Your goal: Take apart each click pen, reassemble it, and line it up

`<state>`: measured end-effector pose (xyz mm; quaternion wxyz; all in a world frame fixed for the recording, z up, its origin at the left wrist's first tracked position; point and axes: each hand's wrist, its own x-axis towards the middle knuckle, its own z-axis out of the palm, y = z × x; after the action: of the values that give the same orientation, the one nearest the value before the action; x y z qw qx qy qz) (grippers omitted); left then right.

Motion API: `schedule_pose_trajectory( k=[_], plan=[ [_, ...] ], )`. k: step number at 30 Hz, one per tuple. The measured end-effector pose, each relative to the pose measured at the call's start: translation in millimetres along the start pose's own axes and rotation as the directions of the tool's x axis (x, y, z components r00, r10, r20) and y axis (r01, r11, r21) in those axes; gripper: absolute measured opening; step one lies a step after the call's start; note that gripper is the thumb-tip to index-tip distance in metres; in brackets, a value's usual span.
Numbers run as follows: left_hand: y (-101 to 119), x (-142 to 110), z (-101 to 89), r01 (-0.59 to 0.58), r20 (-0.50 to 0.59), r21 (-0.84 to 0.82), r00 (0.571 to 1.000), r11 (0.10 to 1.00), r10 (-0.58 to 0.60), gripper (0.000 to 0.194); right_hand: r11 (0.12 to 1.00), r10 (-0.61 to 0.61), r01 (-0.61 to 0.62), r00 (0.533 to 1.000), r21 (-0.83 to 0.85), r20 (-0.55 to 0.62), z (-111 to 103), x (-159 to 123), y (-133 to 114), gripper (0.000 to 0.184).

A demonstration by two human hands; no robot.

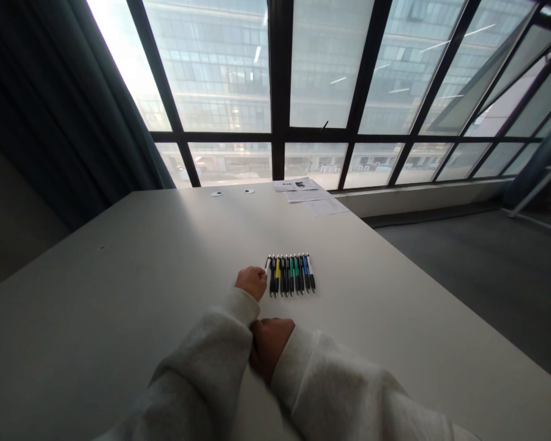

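Observation:
A row of click pens [296,278] lies side by side on the white table, with black grips and white, yellow, green, blue or black barrels. My left hand [251,282] is closed at the row's left end, its fingertips on a white pen [267,264] that leans slightly beside the others. Closer to me, my right hand [270,346] is curled and rests against the left sleeve cuff. Its fingers point away and down, so whatever they may hold is hidden.
The white table [165,269] reaches to the windows. Paper sheets [310,195] lie at its far right edge, and two round cable-hole covers [249,191] sit at the far end. A dark curtain [73,110] hangs on the left.

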<state>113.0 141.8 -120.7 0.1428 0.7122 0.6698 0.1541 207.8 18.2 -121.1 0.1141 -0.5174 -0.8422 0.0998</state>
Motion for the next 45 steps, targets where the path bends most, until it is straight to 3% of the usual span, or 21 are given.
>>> schedule_pose_trajectory(
  k=[15, 30, 45],
  plan=[
    [-2.1, -1.8, 3.5, -0.021, -0.052, -0.075, 0.999, 0.997, 0.017, 0.015, 1.000, 0.012, -0.012, 1.000, -0.006, -0.001, -1.2, 0.0, -1.4, 0.023],
    [-5.3, 1.2, 9.0, -0.043, -0.047, -0.027, 0.998, 0.999, 0.042, 0.015, 1.000, -0.004, 0.004, 0.999, -0.007, -0.044, 8.5, 1.1, 1.3, 0.022],
    [-9.3, 1.8, 10.9, -0.066, -0.079, -0.031, 0.995, 0.997, 0.064, 0.017, 1.000, -0.015, 0.015, 0.999, -0.004, -0.029, 4.0, 0.1, 1.6, 0.023]
  ],
)
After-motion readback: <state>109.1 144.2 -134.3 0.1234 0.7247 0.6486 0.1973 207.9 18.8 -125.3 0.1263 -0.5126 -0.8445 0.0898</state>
